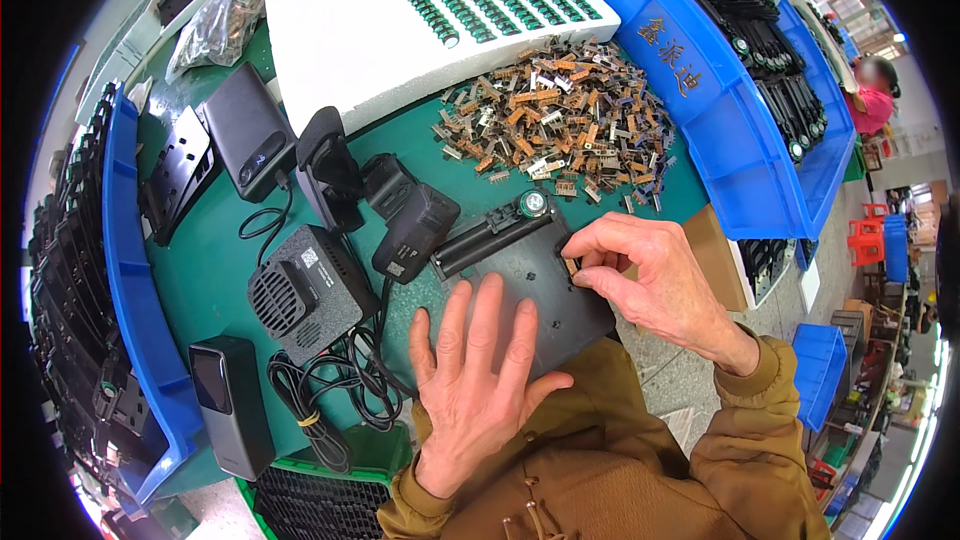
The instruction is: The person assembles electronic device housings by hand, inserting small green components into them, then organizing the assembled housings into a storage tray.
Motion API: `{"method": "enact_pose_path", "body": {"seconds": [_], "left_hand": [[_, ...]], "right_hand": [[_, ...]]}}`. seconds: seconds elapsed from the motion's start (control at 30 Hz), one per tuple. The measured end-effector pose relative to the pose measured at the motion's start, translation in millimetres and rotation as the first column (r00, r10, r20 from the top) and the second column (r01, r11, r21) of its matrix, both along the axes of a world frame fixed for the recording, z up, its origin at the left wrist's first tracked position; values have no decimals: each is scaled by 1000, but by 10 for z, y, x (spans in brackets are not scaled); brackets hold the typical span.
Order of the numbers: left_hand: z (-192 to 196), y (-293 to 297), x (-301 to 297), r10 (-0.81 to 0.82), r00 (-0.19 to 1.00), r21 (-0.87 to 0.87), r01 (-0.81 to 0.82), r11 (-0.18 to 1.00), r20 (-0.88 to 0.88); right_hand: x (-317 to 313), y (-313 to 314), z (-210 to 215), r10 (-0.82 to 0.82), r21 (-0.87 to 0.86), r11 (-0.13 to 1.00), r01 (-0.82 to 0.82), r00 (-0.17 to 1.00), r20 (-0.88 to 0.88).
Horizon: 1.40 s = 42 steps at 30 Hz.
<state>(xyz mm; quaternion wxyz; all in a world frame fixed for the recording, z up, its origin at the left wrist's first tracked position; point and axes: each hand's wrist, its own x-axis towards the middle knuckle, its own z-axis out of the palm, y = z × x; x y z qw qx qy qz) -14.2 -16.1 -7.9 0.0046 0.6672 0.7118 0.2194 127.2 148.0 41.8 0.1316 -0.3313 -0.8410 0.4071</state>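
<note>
A flat black plastic panel [570, 312] lies at the table's near edge. Along its far side runs a tube-like ridge, with a round green and silver part [533, 203] at one end. My left hand [478, 380] rests flat on the panel, fingers spread and holding nothing. Over the panel's right edge, my right hand [650, 275] pinches a small brown-and-metal part [571, 266], which touches or nearly touches the panel. It resembles the small switch-like pieces in the loose pile [560, 120] beyond. Fingers and thumb hide most of it.
White foam [330, 70] holds rows of green round parts. Blue bins [700, 110] [135, 290] with black panels flank the table. To the left are a black fan-like device [310, 290], power banks [245, 130] [228, 410], black head-strap gear [415, 225] and coiled cables [310, 410].
</note>
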Motion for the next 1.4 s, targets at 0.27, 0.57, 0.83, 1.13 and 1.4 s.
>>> {"method": "enact_pose_path", "body": {"seconds": [0.27,0.57,0.83,1.13,1.4], "left_hand": [[-8,-2,-4,-4,1000,2,4,1000,-27],[-17,0,11,-2,999,-9,2,1000,-49],[-15,-2,14,-3,999,-6,2,1000,-52],[-9,8,6,-3,999,-14,3,1000,-51],[-32,-18,20,6,999,0,-6,1000,-48]], "right_hand": [[218,-115,100,-186,-183,963,197,980,75],[107,-118,-38,-31,195,979,51,994,-102],[64,-56,-91,40,198,980,-28,998,-53],[219,-119,-16,-122,70,989,128,989,-89],[464,-308,-98,-305,-631,727,272,950,58]]}}
